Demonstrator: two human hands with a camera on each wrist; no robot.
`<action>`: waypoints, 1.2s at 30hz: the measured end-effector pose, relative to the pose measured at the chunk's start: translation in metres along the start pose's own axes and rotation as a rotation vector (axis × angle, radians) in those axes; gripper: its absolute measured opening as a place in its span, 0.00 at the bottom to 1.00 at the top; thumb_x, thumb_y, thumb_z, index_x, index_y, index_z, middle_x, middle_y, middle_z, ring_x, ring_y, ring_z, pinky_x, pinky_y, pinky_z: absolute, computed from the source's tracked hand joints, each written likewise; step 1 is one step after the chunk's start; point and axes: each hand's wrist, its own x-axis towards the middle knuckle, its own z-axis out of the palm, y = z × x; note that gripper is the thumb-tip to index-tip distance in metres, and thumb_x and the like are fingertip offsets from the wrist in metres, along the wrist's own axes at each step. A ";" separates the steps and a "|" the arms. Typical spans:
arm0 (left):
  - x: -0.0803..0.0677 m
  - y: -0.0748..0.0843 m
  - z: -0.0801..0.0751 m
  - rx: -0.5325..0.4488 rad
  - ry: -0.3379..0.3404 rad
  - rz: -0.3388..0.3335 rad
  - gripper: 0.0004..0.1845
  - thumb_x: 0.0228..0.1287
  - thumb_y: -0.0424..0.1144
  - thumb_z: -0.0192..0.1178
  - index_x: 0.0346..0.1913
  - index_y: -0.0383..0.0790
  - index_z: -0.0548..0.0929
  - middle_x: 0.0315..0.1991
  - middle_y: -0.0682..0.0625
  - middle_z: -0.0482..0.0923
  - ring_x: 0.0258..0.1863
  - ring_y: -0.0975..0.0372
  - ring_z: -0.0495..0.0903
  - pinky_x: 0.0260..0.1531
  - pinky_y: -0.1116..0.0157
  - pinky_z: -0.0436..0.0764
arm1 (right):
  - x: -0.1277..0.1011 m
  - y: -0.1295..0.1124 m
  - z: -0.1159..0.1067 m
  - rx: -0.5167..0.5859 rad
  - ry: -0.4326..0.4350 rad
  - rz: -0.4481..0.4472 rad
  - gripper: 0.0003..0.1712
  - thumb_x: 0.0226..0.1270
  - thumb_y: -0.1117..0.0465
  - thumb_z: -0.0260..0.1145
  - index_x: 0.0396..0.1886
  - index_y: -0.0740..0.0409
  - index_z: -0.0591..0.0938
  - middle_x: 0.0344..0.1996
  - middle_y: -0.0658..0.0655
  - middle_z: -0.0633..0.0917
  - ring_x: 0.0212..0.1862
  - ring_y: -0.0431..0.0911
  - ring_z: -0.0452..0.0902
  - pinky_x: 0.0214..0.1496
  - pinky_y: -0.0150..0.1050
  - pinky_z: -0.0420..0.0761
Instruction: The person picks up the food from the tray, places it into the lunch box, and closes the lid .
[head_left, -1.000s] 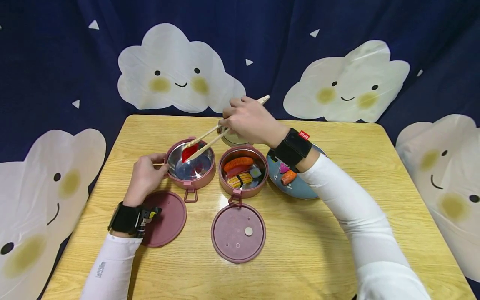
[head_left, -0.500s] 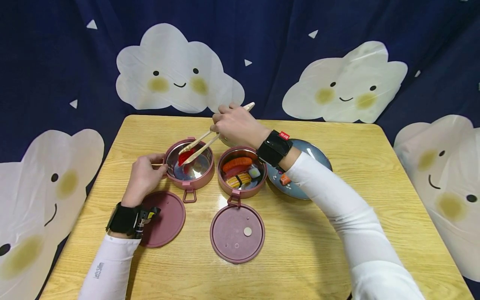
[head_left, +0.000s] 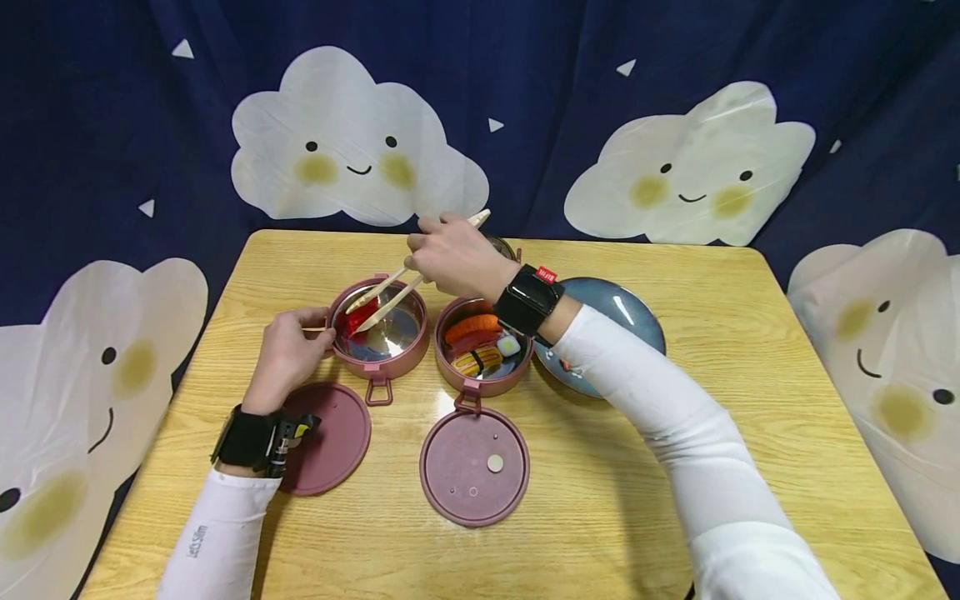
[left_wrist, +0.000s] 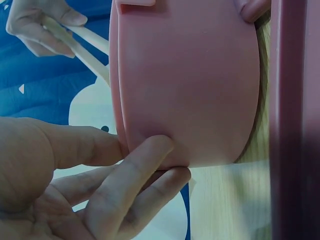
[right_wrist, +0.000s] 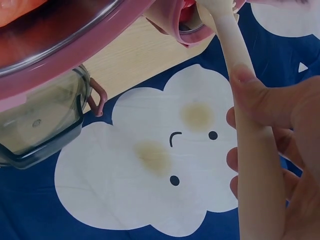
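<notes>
Shift since half a second ago: the right hand [head_left: 461, 260] and tongs [head_left: 392, 304] sit further toward nine o'clock, and the red piece [head_left: 363, 315] with them; the left hand [head_left: 291, 354] stays put.
Red piece: inside the left pot [head_left: 401, 363], at its nine-o'clock side, between the tongs' tips; whether they press on it is too small to tell.
Step in hand: apparently placing the red piece in that pot.
Next move: likely calls for letting the tips spread, then lifting clear without dragging the piece.
Right fingers: curled close round the tongs, thumb against the wood.
Left fingers [left_wrist: 130, 186]: bent, barely apart, pinching the left pot at nine o'clock.
Middle pot [head_left: 501, 387]: at the left pot's three o'clock, holding food-like pieces.
</notes>
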 end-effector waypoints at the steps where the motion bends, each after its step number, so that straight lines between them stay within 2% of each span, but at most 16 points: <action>1: 0.000 0.000 0.000 0.002 0.001 0.001 0.21 0.76 0.30 0.58 0.67 0.23 0.78 0.60 0.24 0.81 0.51 0.39 0.89 0.36 0.75 0.89 | 0.000 -0.001 0.000 -0.005 0.002 -0.002 0.16 0.68 0.55 0.75 0.55 0.43 0.91 0.50 0.50 0.90 0.53 0.51 0.81 0.48 0.42 0.79; 11: -0.001 0.001 -0.001 0.015 0.002 -0.011 0.21 0.76 0.30 0.59 0.67 0.23 0.78 0.60 0.24 0.81 0.50 0.40 0.89 0.36 0.74 0.89 | 0.001 -0.005 0.001 -0.027 0.007 -0.022 0.15 0.72 0.61 0.70 0.55 0.44 0.90 0.50 0.51 0.89 0.52 0.52 0.82 0.49 0.42 0.80; 17: -0.001 0.000 0.000 0.004 0.000 -0.012 0.22 0.76 0.29 0.59 0.68 0.24 0.78 0.60 0.24 0.81 0.49 0.40 0.90 0.35 0.76 0.88 | -0.008 0.000 -0.002 -0.018 0.012 -0.018 0.17 0.70 0.58 0.73 0.57 0.46 0.90 0.50 0.54 0.90 0.53 0.52 0.82 0.50 0.42 0.81; 24: 0.000 -0.001 0.000 0.027 0.017 0.013 0.21 0.75 0.29 0.60 0.67 0.23 0.79 0.59 0.25 0.82 0.50 0.40 0.90 0.37 0.72 0.90 | -0.027 0.008 -0.008 -0.027 0.046 0.006 0.13 0.73 0.57 0.70 0.55 0.48 0.90 0.46 0.54 0.90 0.49 0.52 0.82 0.47 0.43 0.80; 29: 0.000 -0.001 0.000 0.030 0.015 0.012 0.22 0.75 0.30 0.60 0.67 0.23 0.78 0.59 0.25 0.82 0.49 0.40 0.90 0.38 0.70 0.91 | -0.046 0.018 -0.016 -0.003 0.090 0.034 0.18 0.67 0.54 0.77 0.56 0.47 0.90 0.47 0.54 0.90 0.49 0.52 0.81 0.49 0.43 0.81; 36: 0.000 -0.001 -0.001 0.020 0.012 0.008 0.21 0.75 0.29 0.59 0.67 0.23 0.78 0.59 0.25 0.82 0.50 0.40 0.90 0.38 0.71 0.90 | -0.077 0.035 -0.027 0.007 0.131 0.073 0.23 0.65 0.53 0.79 0.59 0.48 0.89 0.48 0.56 0.90 0.49 0.54 0.82 0.46 0.44 0.82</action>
